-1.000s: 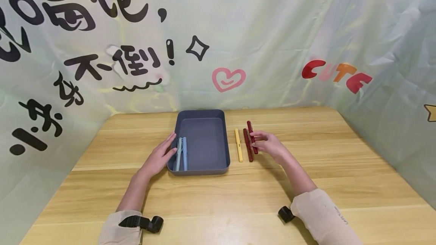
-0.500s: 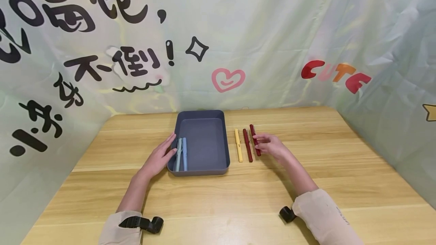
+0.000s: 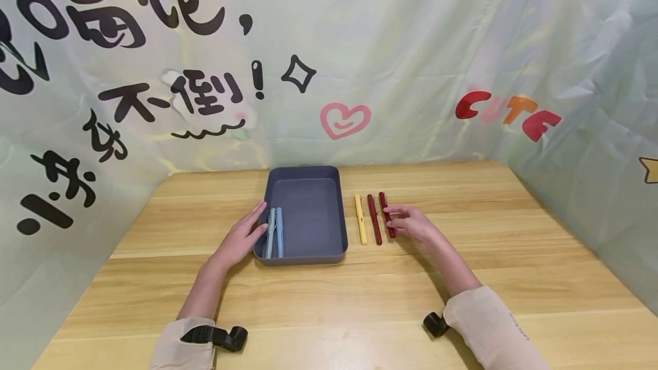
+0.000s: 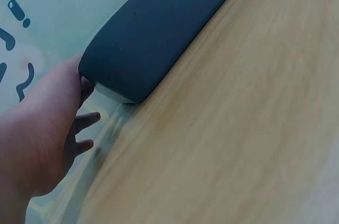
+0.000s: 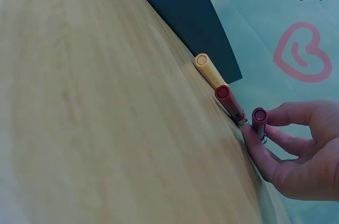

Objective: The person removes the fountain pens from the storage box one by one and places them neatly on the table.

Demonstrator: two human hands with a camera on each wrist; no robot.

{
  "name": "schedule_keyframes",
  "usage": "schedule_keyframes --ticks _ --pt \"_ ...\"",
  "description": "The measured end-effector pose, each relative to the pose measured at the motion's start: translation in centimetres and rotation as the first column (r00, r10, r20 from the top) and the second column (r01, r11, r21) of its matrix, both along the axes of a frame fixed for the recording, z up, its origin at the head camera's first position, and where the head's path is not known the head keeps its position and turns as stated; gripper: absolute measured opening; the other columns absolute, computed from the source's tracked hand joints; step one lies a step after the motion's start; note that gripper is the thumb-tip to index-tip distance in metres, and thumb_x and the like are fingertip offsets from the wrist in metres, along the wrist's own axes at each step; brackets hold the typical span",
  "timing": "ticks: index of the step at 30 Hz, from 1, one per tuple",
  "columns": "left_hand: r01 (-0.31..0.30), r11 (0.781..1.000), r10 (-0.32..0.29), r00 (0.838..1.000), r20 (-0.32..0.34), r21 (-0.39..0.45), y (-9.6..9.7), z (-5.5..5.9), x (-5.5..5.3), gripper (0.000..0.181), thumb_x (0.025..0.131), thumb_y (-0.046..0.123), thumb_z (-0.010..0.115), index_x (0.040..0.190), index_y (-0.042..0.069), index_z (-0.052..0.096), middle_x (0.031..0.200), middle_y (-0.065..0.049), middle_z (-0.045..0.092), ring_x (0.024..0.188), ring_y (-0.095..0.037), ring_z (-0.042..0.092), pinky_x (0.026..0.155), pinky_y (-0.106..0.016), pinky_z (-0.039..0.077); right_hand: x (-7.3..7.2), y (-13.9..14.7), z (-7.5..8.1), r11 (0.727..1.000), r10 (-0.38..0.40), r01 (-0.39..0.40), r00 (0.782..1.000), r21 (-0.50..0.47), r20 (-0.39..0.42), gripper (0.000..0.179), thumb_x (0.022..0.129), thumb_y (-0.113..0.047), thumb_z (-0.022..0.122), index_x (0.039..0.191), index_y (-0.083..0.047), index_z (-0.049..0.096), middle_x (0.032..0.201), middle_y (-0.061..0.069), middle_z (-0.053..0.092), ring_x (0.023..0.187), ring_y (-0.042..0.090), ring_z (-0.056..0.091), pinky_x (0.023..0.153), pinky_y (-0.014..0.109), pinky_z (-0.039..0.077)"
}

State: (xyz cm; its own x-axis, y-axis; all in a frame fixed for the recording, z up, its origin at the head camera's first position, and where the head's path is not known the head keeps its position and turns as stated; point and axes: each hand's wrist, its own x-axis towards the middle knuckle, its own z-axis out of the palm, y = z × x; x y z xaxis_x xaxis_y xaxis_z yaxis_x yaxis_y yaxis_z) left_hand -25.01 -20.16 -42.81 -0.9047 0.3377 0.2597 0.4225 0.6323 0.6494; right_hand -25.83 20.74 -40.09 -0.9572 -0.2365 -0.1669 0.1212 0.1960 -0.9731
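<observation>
My right hand (image 3: 413, 225) pinches a dark red pen (image 3: 383, 201) between thumb and fingers, at the right end of a short row. In the right wrist view this pen (image 5: 259, 115) points end-on at the camera, close beside a second dark red pen (image 5: 223, 93). A yellow pen (image 3: 360, 220) lies left of both on the table. My left hand (image 3: 238, 240) rests at the left wall of a dark blue-grey tray (image 3: 308, 260), fingers straight along the outside, thumb at the rim. Inside the tray, a pale green pen (image 3: 269, 236) and a light blue pen (image 3: 279, 234) lie along its left side.
The wooden table (image 3: 319, 313) reaches back to a printed cloth (image 3: 411, 44) that hangs behind and at both sides. The tray stands near the table's back edge. A black wrist camera (image 3: 237, 338) sits on the left sleeve, another black camera (image 3: 434, 324) at the right.
My right hand has moved slightly right and toward me with the dark red pen, which has gone from overlapping the second red pen to lying apart from it. The left hand stays put.
</observation>
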Motion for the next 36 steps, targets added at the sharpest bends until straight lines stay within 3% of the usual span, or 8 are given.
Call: schedule_keyframes --ticks 14,25,36 --pt "0.002 1.000 -0.002 1.000 0.009 0.011 0.17 0.23 0.06 0.054 0.098 0.022 0.046 0.145 0.005 0.025 0.150 -0.013 0.018 0.133 -0.036 0.019 0.104 -0.054 0.017 -0.03 -0.08 -0.05 1.000 -0.028 0.028 0.999 0.003 0.016 0.043 0.091 0.005 0.046 0.132 0.012 0.037 0.135 0.027 0.033 0.112 0.032 0.047 0.094 0.037 0.042" --pt "0.004 1.000 -0.004 1.000 0.008 0.009 0.22 0.28 0.15 0.054 0.098 0.020 0.046 0.145 0.004 0.025 0.150 -0.013 0.019 0.133 -0.036 0.019 0.104 -0.053 0.017 -0.05 -0.38 0.03 0.994 -0.089 0.088 0.996 0.066 0.018 0.044 0.088 0.001 0.058 0.129 0.009 0.044 0.121 0.027 0.045 0.098 0.024 0.055 0.082 0.031 0.049" --pt "0.003 1.000 -0.003 1.000 0.013 0.009 0.19 0.19 0.12 0.054 0.098 0.022 0.046 0.145 0.005 0.025 0.150 -0.012 0.019 0.134 -0.035 0.018 0.104 -0.053 0.017 -0.02 -0.48 0.00 0.992 -0.101 0.102 0.995 0.071 -0.012 0.041 0.088 0.003 0.056 0.127 0.011 0.044 0.123 0.027 0.044 0.094 0.023 0.058 0.075 0.025 0.049"
